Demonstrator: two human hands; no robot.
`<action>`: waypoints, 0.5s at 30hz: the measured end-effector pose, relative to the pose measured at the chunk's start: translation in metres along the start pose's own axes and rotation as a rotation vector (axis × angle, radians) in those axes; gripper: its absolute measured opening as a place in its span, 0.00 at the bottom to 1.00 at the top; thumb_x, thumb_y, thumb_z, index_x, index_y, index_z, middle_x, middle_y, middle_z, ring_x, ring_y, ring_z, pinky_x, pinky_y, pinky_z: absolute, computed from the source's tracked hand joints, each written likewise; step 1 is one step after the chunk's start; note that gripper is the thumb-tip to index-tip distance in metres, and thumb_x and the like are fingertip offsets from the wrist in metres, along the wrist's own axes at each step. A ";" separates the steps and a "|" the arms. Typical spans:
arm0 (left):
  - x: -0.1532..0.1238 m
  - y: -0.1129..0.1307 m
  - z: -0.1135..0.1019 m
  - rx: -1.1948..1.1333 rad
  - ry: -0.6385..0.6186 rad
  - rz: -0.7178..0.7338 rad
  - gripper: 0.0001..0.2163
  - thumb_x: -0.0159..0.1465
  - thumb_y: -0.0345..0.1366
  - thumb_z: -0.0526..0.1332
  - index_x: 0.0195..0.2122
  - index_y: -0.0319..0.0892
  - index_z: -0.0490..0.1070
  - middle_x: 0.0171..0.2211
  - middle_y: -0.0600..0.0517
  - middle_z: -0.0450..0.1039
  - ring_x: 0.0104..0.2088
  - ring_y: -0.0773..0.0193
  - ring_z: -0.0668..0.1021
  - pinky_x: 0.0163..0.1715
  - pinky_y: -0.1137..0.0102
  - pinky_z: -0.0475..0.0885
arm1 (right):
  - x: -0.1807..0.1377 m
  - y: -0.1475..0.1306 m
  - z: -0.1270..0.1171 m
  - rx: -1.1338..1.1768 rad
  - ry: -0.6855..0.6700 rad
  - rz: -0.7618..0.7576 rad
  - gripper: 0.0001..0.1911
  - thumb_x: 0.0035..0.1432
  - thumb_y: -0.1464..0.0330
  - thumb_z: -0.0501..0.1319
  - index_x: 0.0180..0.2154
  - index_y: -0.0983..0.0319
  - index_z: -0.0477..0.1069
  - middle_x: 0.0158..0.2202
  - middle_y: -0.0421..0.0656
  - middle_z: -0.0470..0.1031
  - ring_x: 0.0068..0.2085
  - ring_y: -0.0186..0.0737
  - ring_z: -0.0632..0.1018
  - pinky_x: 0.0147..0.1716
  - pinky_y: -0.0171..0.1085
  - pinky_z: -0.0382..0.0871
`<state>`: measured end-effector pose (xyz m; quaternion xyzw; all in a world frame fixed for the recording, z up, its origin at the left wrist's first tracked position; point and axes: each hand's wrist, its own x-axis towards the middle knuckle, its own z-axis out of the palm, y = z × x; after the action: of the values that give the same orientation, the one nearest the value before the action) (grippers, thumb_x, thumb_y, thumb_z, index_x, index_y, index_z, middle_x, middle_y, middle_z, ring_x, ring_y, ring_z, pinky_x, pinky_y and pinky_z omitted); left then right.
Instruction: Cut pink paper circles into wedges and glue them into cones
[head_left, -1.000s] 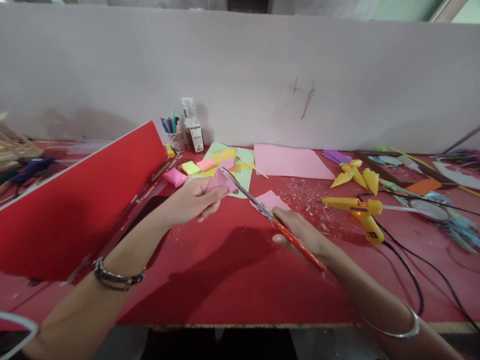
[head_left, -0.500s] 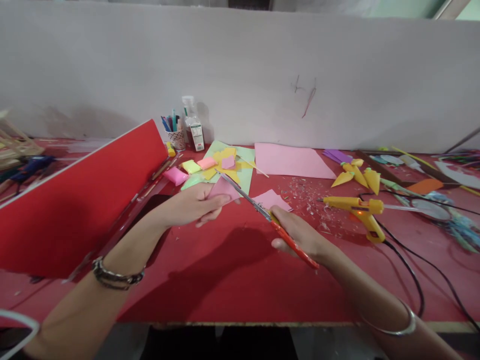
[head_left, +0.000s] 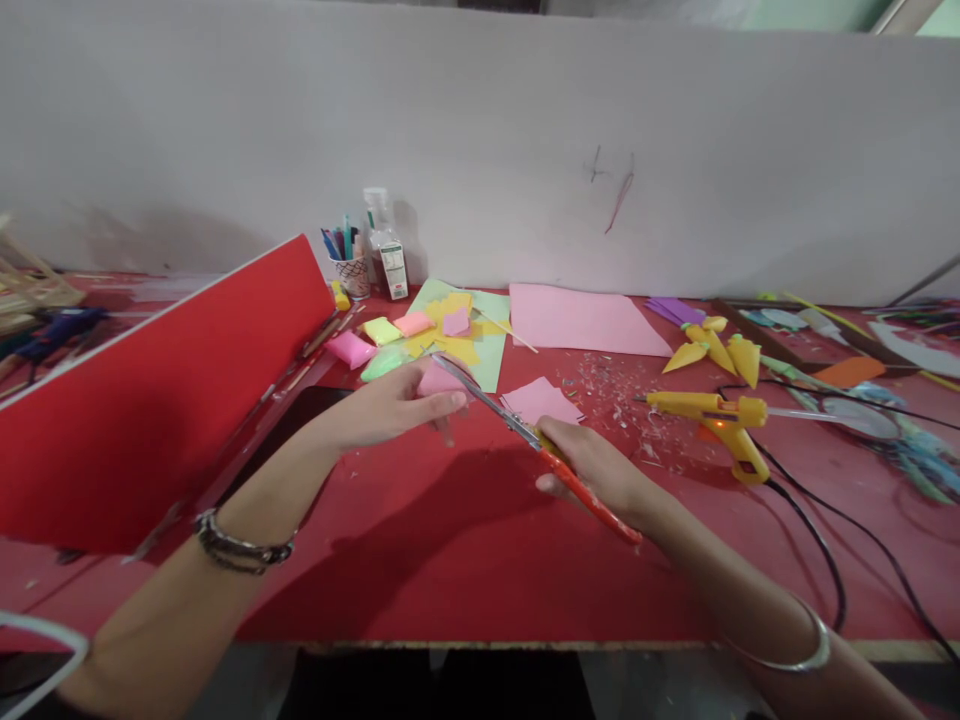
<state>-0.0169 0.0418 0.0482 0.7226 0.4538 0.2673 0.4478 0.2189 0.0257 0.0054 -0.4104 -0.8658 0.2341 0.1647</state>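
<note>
My left hand pinches a small piece of pink paper between thumb and fingers. My right hand is wrapped round the red and yellow handles of a pair of scissors. Their long metal blades point up and to the left, lying against the edge of the pink paper. Whether the blades are parted there is hard to make out. Just beyond my right hand, a small stack of pink paper squares rests on the red table.
A yellow glue gun with a lit orange light and a black cable lies right, near yellow paper cones. A pink sheet, bright packets, a pen cup and a bottle stand behind. A red board leans left.
The pink paper in my left hand has turned and now looks more rounded at the blades. Both hands and the scissors have shifted only slightly.
</note>
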 end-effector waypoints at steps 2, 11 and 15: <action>0.001 0.000 0.001 -0.057 0.009 0.049 0.12 0.56 0.42 0.56 0.39 0.42 0.65 0.17 0.61 0.66 0.19 0.71 0.71 0.24 0.75 0.65 | 0.000 0.000 0.001 -0.019 -0.005 0.017 0.30 0.47 0.38 0.41 0.25 0.59 0.49 0.24 0.38 0.59 0.23 0.32 0.58 0.23 0.33 0.53; 0.006 0.000 0.008 -0.211 0.107 0.043 0.06 0.56 0.37 0.55 0.28 0.41 0.67 0.14 0.61 0.59 0.11 0.76 0.59 0.12 0.76 0.55 | 0.001 -0.002 0.000 -0.019 -0.028 0.078 0.27 0.50 0.41 0.43 0.24 0.59 0.48 0.23 0.38 0.57 0.23 0.32 0.58 0.23 0.33 0.51; 0.009 -0.004 0.007 -0.314 0.249 0.030 0.08 0.57 0.37 0.55 0.24 0.41 0.66 0.17 0.58 0.62 0.11 0.77 0.59 0.10 0.77 0.53 | 0.002 -0.001 0.000 -0.001 -0.019 0.088 0.27 0.49 0.41 0.44 0.23 0.59 0.47 0.22 0.36 0.56 0.22 0.31 0.57 0.23 0.32 0.50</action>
<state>-0.0095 0.0477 0.0411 0.6121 0.4475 0.4287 0.4913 0.2168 0.0265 0.0063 -0.4458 -0.8486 0.2449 0.1457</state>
